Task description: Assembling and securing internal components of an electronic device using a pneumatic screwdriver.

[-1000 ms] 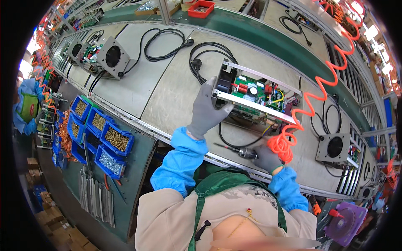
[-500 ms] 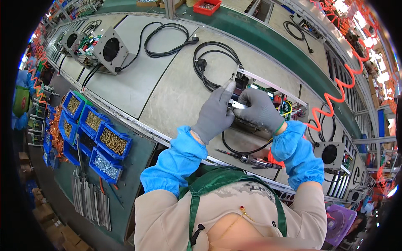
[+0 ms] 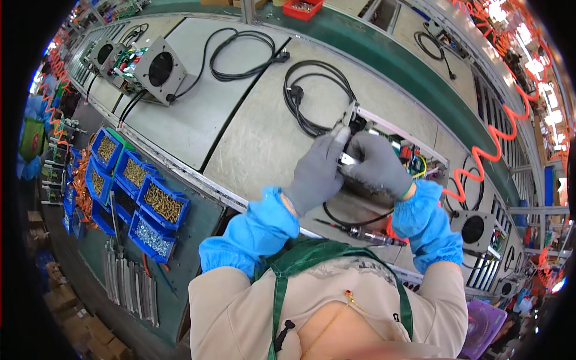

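Observation:
An open metal-framed electrical unit (image 3: pixel 397 127) with circuit boards and coloured wires lies on the bench before me. My left hand (image 3: pixel 319 170), in a grey glove, is closed at the unit's left end, its fingertips by the upright end plate. From the other side, my gloved right hand (image 3: pixel 379 163) pinches a small shiny metal piece (image 3: pixel 347 159) between the two hands. The fingers hide most of that piece and the near end of the unit. Close below the hands, a power screwdriver (image 3: pixel 367 235) rests on the bench.
A coiled black power cord (image 3: pixel 294 111) lies behind my left hand. Blue bins (image 3: pixel 162 203) of screws stand at the left, above several metal strips (image 3: pixel 129 285). Another unit with a round fan opening (image 3: pixel 161 69) sits far left. An orange coiled hose (image 3: pixel 495 135) hangs at the right.
Both hands have shifted slightly right and down in the picture along with the unit and bench. The metal piece between them shows less and is tilted differently.

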A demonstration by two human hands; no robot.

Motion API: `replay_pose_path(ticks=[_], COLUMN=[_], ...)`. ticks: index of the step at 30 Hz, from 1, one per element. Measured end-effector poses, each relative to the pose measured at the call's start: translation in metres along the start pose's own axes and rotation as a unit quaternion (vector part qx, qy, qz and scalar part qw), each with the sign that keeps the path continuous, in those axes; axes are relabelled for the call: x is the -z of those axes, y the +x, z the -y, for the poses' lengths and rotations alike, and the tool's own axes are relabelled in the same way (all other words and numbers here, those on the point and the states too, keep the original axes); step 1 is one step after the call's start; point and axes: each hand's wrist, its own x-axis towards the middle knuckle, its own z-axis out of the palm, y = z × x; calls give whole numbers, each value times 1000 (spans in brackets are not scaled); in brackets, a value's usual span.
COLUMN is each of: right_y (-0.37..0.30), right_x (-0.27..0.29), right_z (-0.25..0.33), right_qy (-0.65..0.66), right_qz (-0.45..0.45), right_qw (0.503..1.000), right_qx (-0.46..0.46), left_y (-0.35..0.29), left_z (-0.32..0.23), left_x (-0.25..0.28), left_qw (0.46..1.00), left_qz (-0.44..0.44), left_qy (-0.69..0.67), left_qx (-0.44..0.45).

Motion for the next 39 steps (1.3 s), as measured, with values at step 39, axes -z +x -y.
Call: replay_pose_path(ticks=[39], right_y=[-296], right_x=[62], right_z=[97], right_qy=[-428], right_qz=[-467], right_qw=[771], right_qx=[56], left_y=[-53], left_z=[-124], left_x=[-43], left_qw=[822], left_qz=[415], left_qy=[-387], left_qx=[49])
